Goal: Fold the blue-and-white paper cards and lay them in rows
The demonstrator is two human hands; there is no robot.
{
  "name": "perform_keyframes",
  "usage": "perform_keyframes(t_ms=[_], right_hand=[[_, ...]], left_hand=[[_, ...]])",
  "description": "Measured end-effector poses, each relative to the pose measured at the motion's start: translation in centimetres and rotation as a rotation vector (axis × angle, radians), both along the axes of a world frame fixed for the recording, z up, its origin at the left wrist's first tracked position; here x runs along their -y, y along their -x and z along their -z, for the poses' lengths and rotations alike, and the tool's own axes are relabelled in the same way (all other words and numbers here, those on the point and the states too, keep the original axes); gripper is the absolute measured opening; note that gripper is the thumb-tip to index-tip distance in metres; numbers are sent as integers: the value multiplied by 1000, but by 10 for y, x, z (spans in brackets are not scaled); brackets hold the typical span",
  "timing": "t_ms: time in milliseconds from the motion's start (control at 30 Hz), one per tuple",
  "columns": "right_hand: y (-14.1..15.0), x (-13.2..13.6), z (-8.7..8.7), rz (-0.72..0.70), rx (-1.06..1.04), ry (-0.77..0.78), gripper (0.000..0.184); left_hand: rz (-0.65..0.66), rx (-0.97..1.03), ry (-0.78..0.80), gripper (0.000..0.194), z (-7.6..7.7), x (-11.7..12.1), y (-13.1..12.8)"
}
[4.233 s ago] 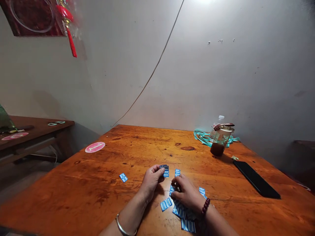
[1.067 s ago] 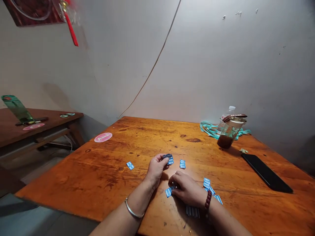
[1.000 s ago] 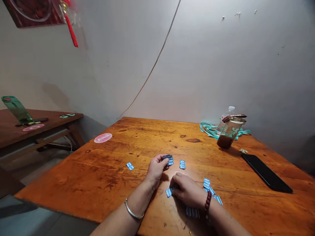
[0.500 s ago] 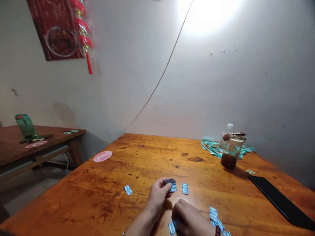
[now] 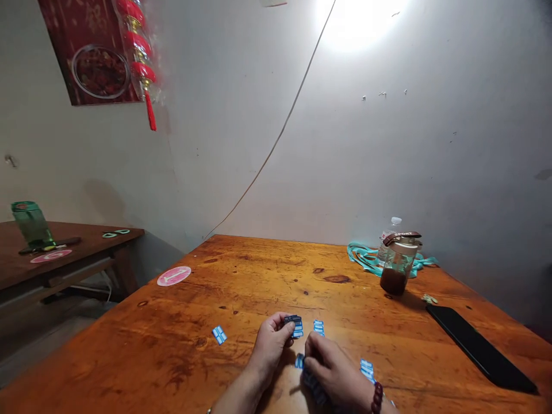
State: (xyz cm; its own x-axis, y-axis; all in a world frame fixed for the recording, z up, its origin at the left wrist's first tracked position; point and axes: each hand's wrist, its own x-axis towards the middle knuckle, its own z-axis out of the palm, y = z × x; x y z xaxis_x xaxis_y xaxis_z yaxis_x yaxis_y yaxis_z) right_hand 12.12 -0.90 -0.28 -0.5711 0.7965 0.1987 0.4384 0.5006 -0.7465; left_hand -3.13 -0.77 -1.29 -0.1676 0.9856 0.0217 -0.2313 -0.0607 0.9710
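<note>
My left hand (image 5: 271,338) grips a small fan of blue-and-white cards (image 5: 297,329), thumb on top, with the dark upper ones overlapping. Just right of it, my right hand (image 5: 325,362) is closed, with a small blue-and-white card (image 5: 299,361) at its fingertips. Under that hand lie several darker, shaded cards (image 5: 314,386), partly covered. Beyond my right knuckles, another blue-and-white card strip (image 5: 318,326) rests on the wooden table (image 5: 259,276). One card (image 5: 219,334) lies alone to the left. More cards (image 5: 367,369) sit beside my right wrist, partly hidden by it.
On the right are a black flat slab (image 5: 478,348), a jar of dark liquid (image 5: 397,267), a plastic bottle (image 5: 383,241) and turquoise straps (image 5: 364,257). A pink round number sticker (image 5: 174,276) marks the left edge. A second table (image 5: 95,244) stands at left.
My right hand has moved up, closer to the left hand, bringing a card at its fingertips; it now partly overlaps the card strip beyond. The whole view has shifted slightly.
</note>
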Motion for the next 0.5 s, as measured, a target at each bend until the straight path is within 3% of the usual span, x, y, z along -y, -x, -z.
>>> perform_keyframes(t_ms=[167,500], right_hand=[[1,-8,-11,19,-238,112,13],[10,-5,-6,110,-266,-36,21]], left_hand=[[-21,5,-7,12,-3,2,1],[69,-6,-21,11,-3,5,-6]])
